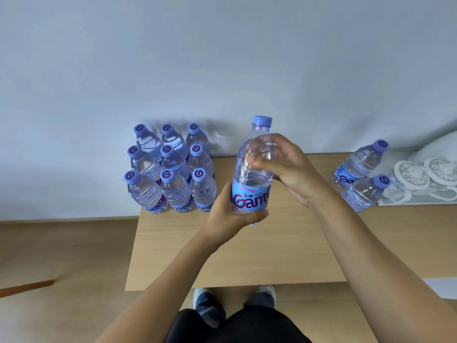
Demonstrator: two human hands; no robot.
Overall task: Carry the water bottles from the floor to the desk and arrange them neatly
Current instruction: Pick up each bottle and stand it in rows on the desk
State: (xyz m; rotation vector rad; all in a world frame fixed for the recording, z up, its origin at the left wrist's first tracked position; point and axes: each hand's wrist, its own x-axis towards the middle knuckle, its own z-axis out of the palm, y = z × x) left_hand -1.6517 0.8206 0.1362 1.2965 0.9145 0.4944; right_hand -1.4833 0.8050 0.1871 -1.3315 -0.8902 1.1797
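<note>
Both hands hold one upright water bottle [252,169] above the desk [247,256] at frame centre; left hand [228,214] cups its base, right hand [289,167] wraps its shoulder; its long axis stands vertical; the bottle block [170,169] sits just left, nearer the left hand.

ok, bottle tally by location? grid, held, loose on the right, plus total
Bottles in the left block, 3 by 3: 9
Held bottle, left hand low, right hand high: 1
Loose bottles at the right, far one and near one: 2
Total on or over the desk: 12
</note>
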